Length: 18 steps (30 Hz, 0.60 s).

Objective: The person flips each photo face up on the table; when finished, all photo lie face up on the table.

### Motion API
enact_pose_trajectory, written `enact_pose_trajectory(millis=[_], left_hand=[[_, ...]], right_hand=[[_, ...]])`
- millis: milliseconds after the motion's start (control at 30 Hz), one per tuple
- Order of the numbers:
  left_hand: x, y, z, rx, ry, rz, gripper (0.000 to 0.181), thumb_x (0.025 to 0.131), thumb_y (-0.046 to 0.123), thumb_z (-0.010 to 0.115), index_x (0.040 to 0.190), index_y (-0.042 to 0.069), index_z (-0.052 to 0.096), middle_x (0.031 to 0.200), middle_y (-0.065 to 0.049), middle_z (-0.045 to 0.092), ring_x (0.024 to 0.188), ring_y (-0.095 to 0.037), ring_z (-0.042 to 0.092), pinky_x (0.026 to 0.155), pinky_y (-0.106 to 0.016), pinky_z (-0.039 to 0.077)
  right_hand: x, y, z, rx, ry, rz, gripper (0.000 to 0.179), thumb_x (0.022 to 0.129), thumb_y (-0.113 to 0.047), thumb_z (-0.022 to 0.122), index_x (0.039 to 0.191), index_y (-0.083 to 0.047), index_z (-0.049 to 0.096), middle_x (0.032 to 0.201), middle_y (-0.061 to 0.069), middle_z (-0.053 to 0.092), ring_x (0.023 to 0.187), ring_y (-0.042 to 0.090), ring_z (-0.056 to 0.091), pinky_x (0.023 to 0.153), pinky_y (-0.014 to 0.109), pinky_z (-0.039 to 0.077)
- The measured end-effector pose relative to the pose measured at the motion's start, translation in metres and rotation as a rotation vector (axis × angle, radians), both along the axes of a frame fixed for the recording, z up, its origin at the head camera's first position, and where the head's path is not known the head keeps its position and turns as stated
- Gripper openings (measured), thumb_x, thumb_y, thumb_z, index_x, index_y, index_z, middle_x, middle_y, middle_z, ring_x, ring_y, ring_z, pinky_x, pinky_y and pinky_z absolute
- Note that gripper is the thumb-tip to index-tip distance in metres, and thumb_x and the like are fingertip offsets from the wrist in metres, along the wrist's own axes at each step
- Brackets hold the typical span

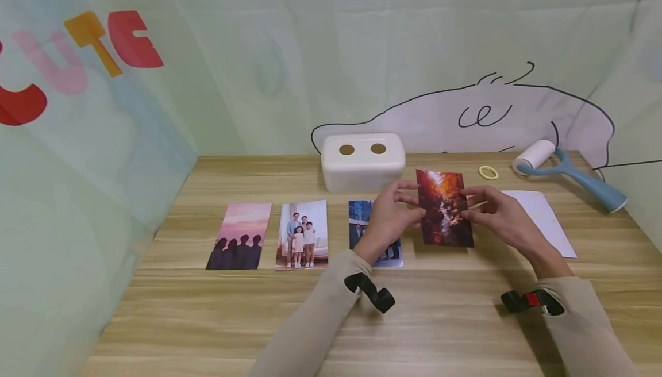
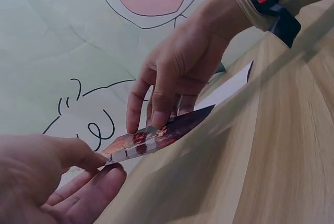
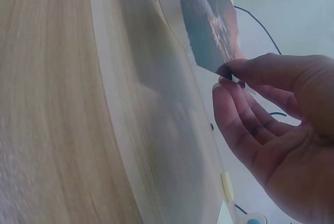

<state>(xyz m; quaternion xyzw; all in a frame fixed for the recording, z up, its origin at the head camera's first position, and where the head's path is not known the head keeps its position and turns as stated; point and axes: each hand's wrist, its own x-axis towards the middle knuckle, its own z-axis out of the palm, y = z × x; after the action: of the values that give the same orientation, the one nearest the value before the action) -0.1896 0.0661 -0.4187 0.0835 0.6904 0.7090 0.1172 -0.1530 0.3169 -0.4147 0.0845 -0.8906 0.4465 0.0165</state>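
Note:
A photo (image 1: 446, 210) with a fiery orange and dark red scene is held up off the table between both hands. My left hand (image 1: 392, 216) pinches its left edge between thumb and fingers. On the opposite edge, my right hand (image 1: 499, 216) pinches it the same way. In the left wrist view the photo (image 2: 151, 139) looks slightly bowed, with a shadow on the wood below it. Beneath the left hand lies a photo of people in suits (image 1: 390, 255), partly covered. Further left lie a family photo (image 1: 301, 236) and a pink sunset photo with silhouettes (image 1: 239, 236).
Behind the photos stands a white box with two round holes (image 1: 364, 171). At the right are a white sheet (image 1: 543, 222), a yellow ring (image 1: 488, 172) and a lint roller with a blue handle (image 1: 589, 184). A printed cloth backdrop (image 1: 289, 66) borders the table (image 1: 217, 319).

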Motion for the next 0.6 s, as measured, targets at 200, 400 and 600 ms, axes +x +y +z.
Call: enact_pose_trajectory(millis=[200, 400, 600], left_hand=[[0.004, -0.001, -0.002, -0.109, 0.045, -0.017, 0.038, 0.089, -0.01, 0.077, 0.124, 0.005, 0.074, 0.106, -0.003, 0.069, 0.071, -0.014, 0.069, 0.068, -0.034, 0.063], [0.004, 0.0, -0.005, -0.179, 0.053, -0.041, 0.034, 0.09, -0.01, 0.077, 0.122, 0.001, 0.074, 0.105, -0.004, 0.069, 0.07, -0.014, 0.07, 0.067, -0.029, 0.062], [0.002, 0.001, -0.011, -0.239, 0.075, -0.066, 0.033, 0.087, -0.012, 0.076, 0.119, -0.002, 0.075, 0.101, -0.007, 0.072, 0.069, -0.014, 0.072, 0.064, -0.026, 0.061]], right_hand=[[-0.001, 0.001, -0.002, 0.042, 0.004, 0.009, 0.045, 0.098, 0.0, 0.074, 0.141, 0.005, 0.06, 0.116, 0.024, 0.069, 0.095, 0.02, 0.07, 0.073, 0.024, 0.057], [-0.003, 0.001, -0.004, 0.072, -0.007, 0.018, 0.045, 0.097, 0.002, 0.074, 0.139, 0.006, 0.06, 0.114, 0.024, 0.069, 0.098, 0.034, 0.07, 0.072, 0.025, 0.057], [-0.003, 0.0, -0.003, 0.096, -0.05, 0.02, 0.044, 0.098, 0.0, 0.074, 0.139, 0.006, 0.06, 0.116, 0.026, 0.068, 0.099, 0.038, 0.07, 0.073, 0.027, 0.057]])
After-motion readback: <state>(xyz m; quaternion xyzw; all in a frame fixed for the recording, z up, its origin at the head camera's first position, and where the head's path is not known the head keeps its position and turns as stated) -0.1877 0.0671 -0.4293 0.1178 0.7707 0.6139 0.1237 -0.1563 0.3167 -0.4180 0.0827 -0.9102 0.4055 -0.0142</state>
